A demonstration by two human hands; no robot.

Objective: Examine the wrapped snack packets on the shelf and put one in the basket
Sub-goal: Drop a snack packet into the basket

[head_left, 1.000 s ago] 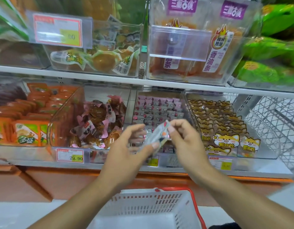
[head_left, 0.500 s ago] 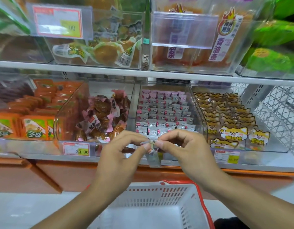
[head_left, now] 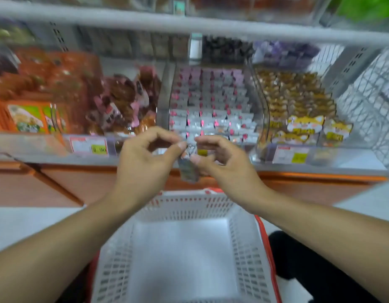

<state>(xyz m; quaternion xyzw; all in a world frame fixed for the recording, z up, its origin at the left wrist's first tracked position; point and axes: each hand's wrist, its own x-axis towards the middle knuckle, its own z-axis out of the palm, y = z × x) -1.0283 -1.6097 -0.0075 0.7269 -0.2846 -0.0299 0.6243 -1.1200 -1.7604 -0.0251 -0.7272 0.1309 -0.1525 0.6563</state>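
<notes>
Both hands meet over the basket: the left hand (head_left: 143,158) pinches the upper edge of a small wrapped snack packet (head_left: 188,169) between thumb and forefinger, and the right hand (head_left: 222,159) pinches it from the other side, thumb in front, other fingers curled behind. The packet hangs down between the two thumbs, clear of everything else; its print is too blurred to read. Straight below the hands sits the white basket (head_left: 248,241), open-topped, nothing visible on its bare floor. Just beyond the fingertips, on the shelf, lies the clear bin of pink-and-silver packets (head_left: 213,99), which look the same kind as the one held. Left of the left hand is a bin of brown sweets (head_left: 125,101); right of the right hand, a bin of yellow cat-printed packs (head_left: 298,106).

By my reading, examining is about over and the drop is at hand. Next, one hand should let go, the other lower the packet toward the basket's middle and release.
</notes>
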